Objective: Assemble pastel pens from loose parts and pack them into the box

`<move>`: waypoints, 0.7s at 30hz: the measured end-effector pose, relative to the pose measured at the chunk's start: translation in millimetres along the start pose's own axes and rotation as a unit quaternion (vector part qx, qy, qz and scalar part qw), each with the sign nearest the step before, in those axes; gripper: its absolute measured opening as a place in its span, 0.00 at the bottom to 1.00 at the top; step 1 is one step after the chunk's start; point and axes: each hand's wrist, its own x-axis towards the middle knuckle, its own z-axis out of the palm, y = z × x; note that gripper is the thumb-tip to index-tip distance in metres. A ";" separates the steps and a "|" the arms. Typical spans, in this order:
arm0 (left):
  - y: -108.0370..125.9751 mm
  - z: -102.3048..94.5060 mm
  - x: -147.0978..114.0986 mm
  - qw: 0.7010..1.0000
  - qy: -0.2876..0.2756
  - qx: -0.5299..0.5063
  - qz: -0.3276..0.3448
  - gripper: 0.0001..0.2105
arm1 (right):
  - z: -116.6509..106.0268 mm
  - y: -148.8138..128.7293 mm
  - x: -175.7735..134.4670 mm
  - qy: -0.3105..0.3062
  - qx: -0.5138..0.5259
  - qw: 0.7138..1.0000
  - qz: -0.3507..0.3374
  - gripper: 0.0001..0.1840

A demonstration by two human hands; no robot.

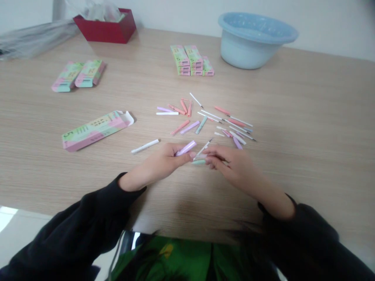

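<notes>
A broad wooden table (307,117) with a pale, fine grain fills nearly the whole view, and behind its far edge runs a plain light wall (181,11). At the far right of the table stands a pale blue plastic basin (254,39); at the far left sits a red tray (107,27) with clear wrapping in it, beside a crumpled grey sheet (32,37). Nearer lie pastel cartons: a stack of boxes (191,60) by the basin, a pair of boxes (78,75) to the left, and one long open box (95,130) closer in. Pink, purple, green and white pen parts (205,117) are scattered at the centre, with a single white pen piece (145,146) off to the left. Just in front of them the left hand (159,162) pinches a purple pen cap (186,148), while the right hand (233,164) grips a thin white refill (203,149) and, it seems through the blur, a green barrel (199,161); both hands meet fingertip to fingertip just above the tabletop.
</notes>
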 end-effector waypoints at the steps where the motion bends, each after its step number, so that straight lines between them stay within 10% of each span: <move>1: -1.2 -2.9 0.6 1.000 0.029 0.005 -0.006 0.16 | -4.2 8.3 1.3 0.024 -0.014 0.999 0.016 0.09; 11: 1.3 1.0 1.7 0.999 0.023 0.039 0.014 0.17 | 0.6 73.3 17.2 0.094 -0.199 0.975 0.024 0.09; 21: -0.7 2.7 3.5 0.998 0.037 0.033 0.039 0.15 | 9.5 47.4 7.8 0.084 -0.171 0.981 -0.039 0.06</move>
